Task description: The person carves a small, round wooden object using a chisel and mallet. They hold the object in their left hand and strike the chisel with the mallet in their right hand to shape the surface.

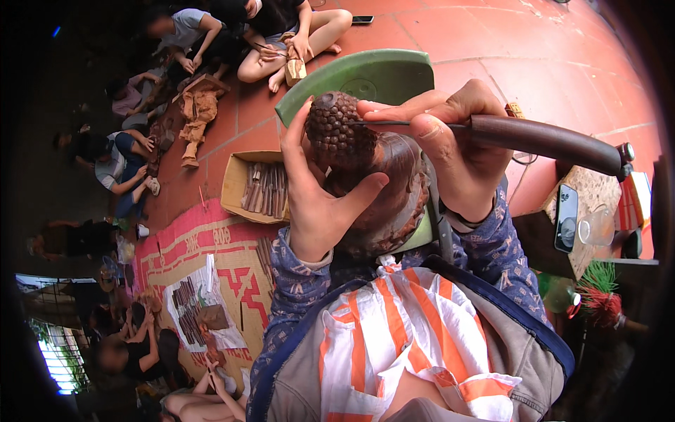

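A dark brown carved wooden statue [394, 190] stands in front of me, its head [341, 130] covered in small round knobs. My left hand [320, 193] grips the head from the left, with the fingers along its side and the thumb stretched across toward the neck. In my right hand [460, 144] is a carving chisel [538, 139] with a thick dark handle. Its thin metal shaft runs between my thumb and fingers, and the tip meets the knobs on the right of the head. The right fingertips rest close by the head. My body hides the statue's base.
Behind the statue is a green plastic chair [383, 70]. A cardboard box [235, 184] of chisels sits left, near a patterned mat [232, 246] with more tools on paper. A phone [566, 218] and clear cup [596, 226] lie right. Several people sit on the tiled floor [464, 42].
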The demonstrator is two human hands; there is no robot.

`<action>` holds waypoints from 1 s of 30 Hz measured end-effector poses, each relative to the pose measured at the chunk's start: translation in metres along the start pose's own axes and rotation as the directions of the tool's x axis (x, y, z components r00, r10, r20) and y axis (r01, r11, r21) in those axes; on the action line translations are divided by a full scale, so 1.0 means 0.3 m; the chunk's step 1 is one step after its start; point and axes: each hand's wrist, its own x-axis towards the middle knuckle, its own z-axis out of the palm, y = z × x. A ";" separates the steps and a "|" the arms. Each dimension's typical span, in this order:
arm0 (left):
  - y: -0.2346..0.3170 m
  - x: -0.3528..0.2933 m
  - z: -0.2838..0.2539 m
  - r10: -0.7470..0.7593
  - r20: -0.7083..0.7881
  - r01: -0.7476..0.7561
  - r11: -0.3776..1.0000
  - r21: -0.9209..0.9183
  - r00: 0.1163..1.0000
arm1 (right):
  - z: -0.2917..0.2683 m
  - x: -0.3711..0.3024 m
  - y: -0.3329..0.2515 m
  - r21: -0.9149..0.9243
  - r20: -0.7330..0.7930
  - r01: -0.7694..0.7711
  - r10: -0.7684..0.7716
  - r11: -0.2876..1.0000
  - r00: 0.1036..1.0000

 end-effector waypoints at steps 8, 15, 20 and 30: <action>-0.006 0.000 0.000 0.008 -0.015 -0.008 1.000 0.022 1.000 | -0.034 0.070 -0.020 -0.219 0.312 0.112 -0.039 0.969 0.949; -0.009 -0.001 -0.002 -0.051 -0.009 0.050 0.998 -0.048 0.999 | -0.031 0.065 -0.019 -0.257 0.329 0.179 -0.088 0.950 0.940; -0.002 -0.003 0.001 -0.059 -0.012 0.059 0.998 -0.026 0.998 | 0.002 0.039 -0.011 -0.105 0.090 0.026 -0.016 0.994 0.996; -0.008 0.008 -0.006 0.073 0.025 -0.074 0.995 0.061 0.997 | -0.016 0.069 -0.049 -0.405 0.318 0.119 0.018 0.906 0.948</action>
